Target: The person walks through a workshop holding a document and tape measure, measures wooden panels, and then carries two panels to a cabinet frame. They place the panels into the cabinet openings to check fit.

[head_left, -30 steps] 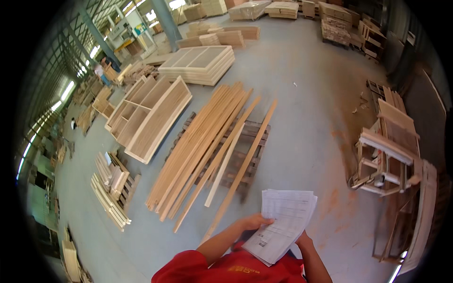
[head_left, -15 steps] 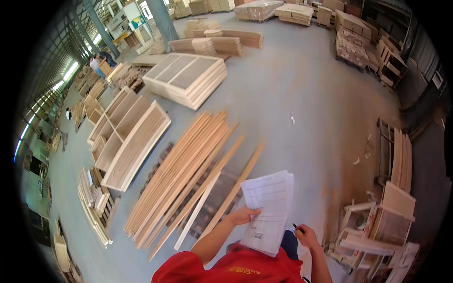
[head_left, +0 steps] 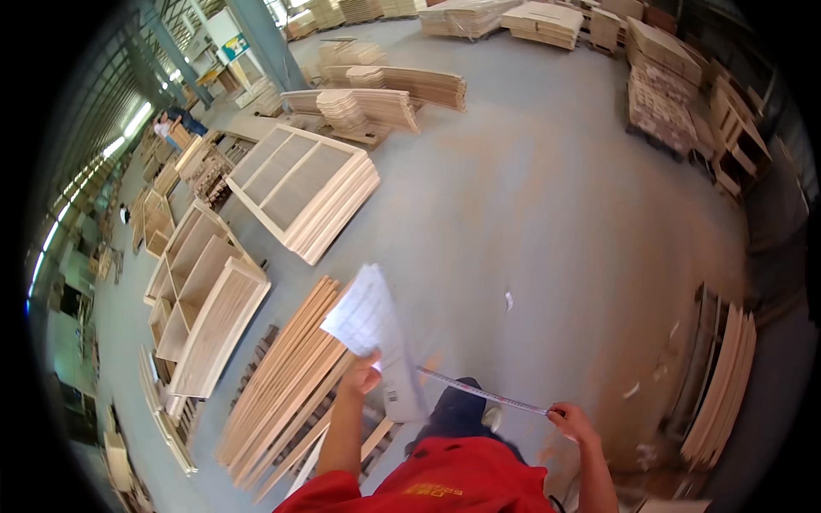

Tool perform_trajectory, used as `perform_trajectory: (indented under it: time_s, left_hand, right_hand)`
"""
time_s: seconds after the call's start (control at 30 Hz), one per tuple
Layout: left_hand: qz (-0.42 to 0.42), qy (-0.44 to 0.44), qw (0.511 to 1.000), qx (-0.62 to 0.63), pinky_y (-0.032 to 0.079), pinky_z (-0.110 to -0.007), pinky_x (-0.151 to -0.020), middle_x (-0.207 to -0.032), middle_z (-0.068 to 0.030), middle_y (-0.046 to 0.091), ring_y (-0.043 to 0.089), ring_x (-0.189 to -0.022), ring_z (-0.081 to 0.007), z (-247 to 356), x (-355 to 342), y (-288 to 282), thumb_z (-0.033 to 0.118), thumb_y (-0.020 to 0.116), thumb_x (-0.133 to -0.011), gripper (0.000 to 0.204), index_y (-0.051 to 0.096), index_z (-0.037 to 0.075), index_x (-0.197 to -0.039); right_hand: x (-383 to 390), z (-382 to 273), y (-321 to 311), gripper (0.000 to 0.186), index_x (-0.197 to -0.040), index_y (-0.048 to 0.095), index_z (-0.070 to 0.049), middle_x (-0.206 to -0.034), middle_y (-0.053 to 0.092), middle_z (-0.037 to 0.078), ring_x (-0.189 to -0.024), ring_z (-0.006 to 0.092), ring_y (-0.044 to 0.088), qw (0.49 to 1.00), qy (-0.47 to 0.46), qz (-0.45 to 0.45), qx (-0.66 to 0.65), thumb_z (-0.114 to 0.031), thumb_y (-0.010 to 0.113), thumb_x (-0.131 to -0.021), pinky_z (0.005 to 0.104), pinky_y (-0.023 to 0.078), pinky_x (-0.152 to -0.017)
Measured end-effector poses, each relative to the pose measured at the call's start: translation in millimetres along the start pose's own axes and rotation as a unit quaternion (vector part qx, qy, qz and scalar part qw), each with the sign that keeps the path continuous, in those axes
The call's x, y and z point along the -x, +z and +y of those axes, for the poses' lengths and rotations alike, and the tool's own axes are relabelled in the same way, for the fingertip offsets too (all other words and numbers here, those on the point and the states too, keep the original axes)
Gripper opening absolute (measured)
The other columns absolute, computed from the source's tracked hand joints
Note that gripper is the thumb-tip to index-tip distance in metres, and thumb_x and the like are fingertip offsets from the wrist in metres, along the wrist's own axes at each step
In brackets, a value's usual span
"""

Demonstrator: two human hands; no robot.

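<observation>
The right fingers [head_left: 558, 414] have swung away from the papers [head_left: 355, 312] since the last frame, drawing out a measuring tape [head_left: 483, 394].
I see a blue-grey, brown-stained workshop floor [head_left: 547, 197] beyond both hands; left of the left fingers [head_left: 373, 361], wooden strips [head_left: 278, 376], with a shelf unit [head_left: 218, 299] and stacked frames [head_left: 338, 205] farther out. The left fingers clamp the papers; the right pinch the tape, which spans between the hands, its far end hidden by the papers.
</observation>
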State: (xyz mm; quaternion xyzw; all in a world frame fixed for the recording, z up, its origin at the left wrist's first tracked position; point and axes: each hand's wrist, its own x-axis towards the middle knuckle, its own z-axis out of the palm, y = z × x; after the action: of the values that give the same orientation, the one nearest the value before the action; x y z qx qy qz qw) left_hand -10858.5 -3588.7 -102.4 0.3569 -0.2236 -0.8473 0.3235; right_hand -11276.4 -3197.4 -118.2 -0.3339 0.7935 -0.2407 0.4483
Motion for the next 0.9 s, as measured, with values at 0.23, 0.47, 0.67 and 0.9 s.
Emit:
perform_trajectory:
  time_s: [0.23, 0.47, 0.67, 0.9]
  left_hand:
    - [-0.227, 0.057, 0.965, 0.118, 0.055, -0.041, -0.099, -0.131, -0.0103, 0.064, 0.066, -0.115, -0.0233, 59.8, -277.8, 40.7, 0.001, 0.068, -0.094, 0.050, 0.055, 0.011, -0.141]
    - [0.112, 0.077, 0.974, -0.183, 0.051, -0.041, -0.101, -0.130, -0.0115, 0.067, 0.064, -0.115, -0.0236, 134.7, -551.4, 262.4, 0.019, 0.073, -0.097, 0.051, 0.056, -0.001, -0.141]
    - [0.202, 0.058, 0.899, -0.384, 0.054, -0.040, -0.093, -0.117, -0.0145, 0.074, 0.070, -0.106, -0.0234, 190.4, -828.8, 348.1, 0.022, 0.073, -0.095, 0.044, 0.066, -0.007, -0.127]
    - [0.353, 0.106, 0.815, -0.447, 0.057, -0.041, -0.086, -0.105, -0.0210, 0.077, 0.075, -0.096, -0.0301, 211.9, -1027.1, 387.6, 0.017, 0.071, -0.092, 0.036, 0.070, -0.008, -0.117]
  right_hand:
    - [-284.1, -48.9, -208.2, 0.023, -0.104, 0.074, -0.003, -0.078, 0.066, 0.006, -0.071, 0.0163, 0.060, 0.996, -0.045, 0.005, 0.071, -0.023, 0.070, -0.093, 0.0369, 0.050, -0.067]
    - [-470.4, -133.5, -376.1, 0.023, -0.097, 0.074, 0.000, -0.077, 0.069, 0.008, -0.072, 0.0165, 0.066, 0.996, 0.092, 0.023, 0.008, -0.022, 0.068, -0.092, 0.0346, 0.051, -0.065]
    - [-702.4, -98.7, -481.9, 0.016, -0.088, 0.073, 0.000, -0.072, 0.065, 0.003, -0.062, 0.0111, 0.059, 0.969, 0.139, 0.120, -0.166, -0.014, 0.066, -0.091, 0.0285, 0.046, -0.057]
    - [-1000.5, -218.4, -632.5, 0.016, -0.087, 0.072, -0.001, -0.069, 0.064, 0.001, -0.060, 0.0094, 0.057, 0.989, 0.113, 0.065, -0.068, -0.015, 0.065, -0.092, 0.0287, 0.045, -0.054]
